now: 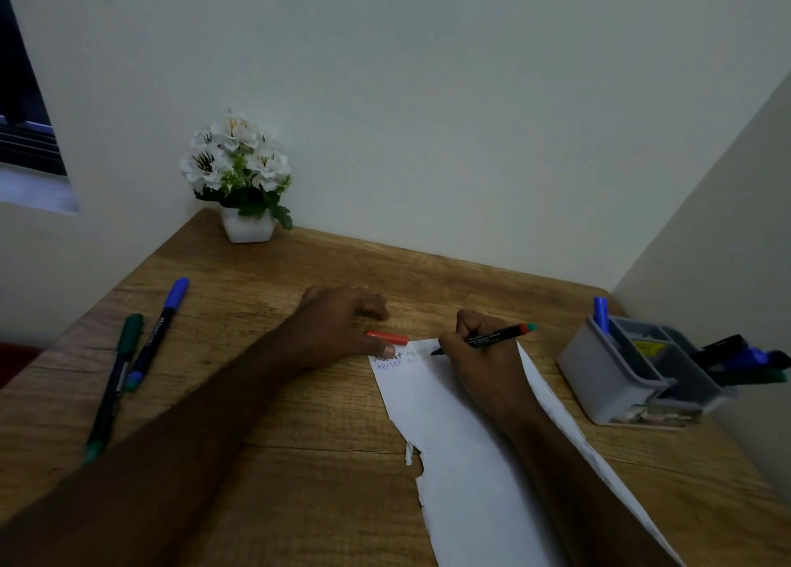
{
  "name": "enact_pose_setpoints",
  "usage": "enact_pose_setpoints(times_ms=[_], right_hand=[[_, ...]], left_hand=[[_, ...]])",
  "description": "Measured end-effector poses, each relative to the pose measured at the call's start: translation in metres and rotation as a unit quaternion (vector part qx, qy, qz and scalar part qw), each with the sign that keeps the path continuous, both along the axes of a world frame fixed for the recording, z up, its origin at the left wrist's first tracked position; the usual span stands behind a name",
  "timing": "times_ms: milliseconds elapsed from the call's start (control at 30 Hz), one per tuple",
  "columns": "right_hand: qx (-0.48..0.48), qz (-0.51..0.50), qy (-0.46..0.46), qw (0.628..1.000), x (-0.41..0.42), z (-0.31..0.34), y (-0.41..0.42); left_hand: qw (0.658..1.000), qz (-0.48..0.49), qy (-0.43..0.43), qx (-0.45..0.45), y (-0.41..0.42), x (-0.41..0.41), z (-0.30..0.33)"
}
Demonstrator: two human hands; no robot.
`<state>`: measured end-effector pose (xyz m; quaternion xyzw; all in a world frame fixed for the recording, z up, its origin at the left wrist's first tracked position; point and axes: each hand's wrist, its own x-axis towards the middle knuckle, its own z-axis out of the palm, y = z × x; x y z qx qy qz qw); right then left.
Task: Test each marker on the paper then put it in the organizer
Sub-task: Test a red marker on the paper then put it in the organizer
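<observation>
The black-barrelled marker (492, 338) is held in the right hand (479, 352), fingers curled round the barrel. Its tip rests on the top edge of the paper (462, 459); its rear end, orange with a teal tip, points right and away from the person. The paper lies on the wooden surface (299, 459) under the right forearm, with a torn left edge and two rows of handwritten letters near its top left corner.

The left hand (342, 326) rests on the surface just left of the paper. Its thumb presses the top left corner of the sheet, and the remaining fingers are loosely curled on the wood. An orange cap (387, 338) lies beside that thumb, touching or nearly touching it; whether the grip of this hand is closed on the cap cannot be told.

The grey organizer (612, 378) stands at the right of the surface, near the wall. One blue marker stands upright in its far compartment, and several blue, black and green markers lean out of its right side.

At the left of the surface lie a green marker (113, 378) and a blue-capped marker (156, 335), side by side. A white pot of white flowers (239, 172) stands in the far corner.
</observation>
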<state>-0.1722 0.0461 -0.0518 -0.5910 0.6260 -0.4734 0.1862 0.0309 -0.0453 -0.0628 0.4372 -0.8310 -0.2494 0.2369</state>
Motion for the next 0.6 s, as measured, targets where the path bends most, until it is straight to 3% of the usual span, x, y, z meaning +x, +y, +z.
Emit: enact_pose_setpoints(times_ms=[267,467,533,600], right_hand=[[-0.019,0.003,-0.007,1.000,-0.003,-0.002,-0.001],[-0.083,0.032,-0.102,0.991,-0.013,-0.001,0.004],[-0.091,0.076,-0.129,0.985,-0.012,0.000,0.005],[-0.087,0.129,-0.212,0.965,-0.012,0.000,0.007]], left_hand=[[1.000,-0.010,0.001,-0.003,0.003,0.001,0.005],[0.999,-0.018,0.029,-0.034,0.005,0.001,0.008],[0.997,-0.021,0.045,-0.053,0.006,-0.001,0.007],[0.993,-0.025,0.097,-0.060,0.007,-0.004,0.007]])
